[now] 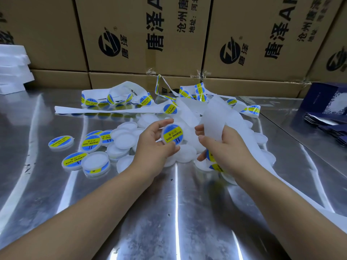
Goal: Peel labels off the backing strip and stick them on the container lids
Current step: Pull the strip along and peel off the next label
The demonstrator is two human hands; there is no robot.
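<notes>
From the head camera, the left hand (153,147) pinches a round lid (171,135) between thumb and fingers; its blue-and-yellow label reads "SOLDERING PASTE". The right hand (223,145) curls round the white backing strip (214,117). Labelled lids (91,143) lie to the left on the steel table (169,212). Cardboard boxes (146,34) behind read "唐泽".
</notes>
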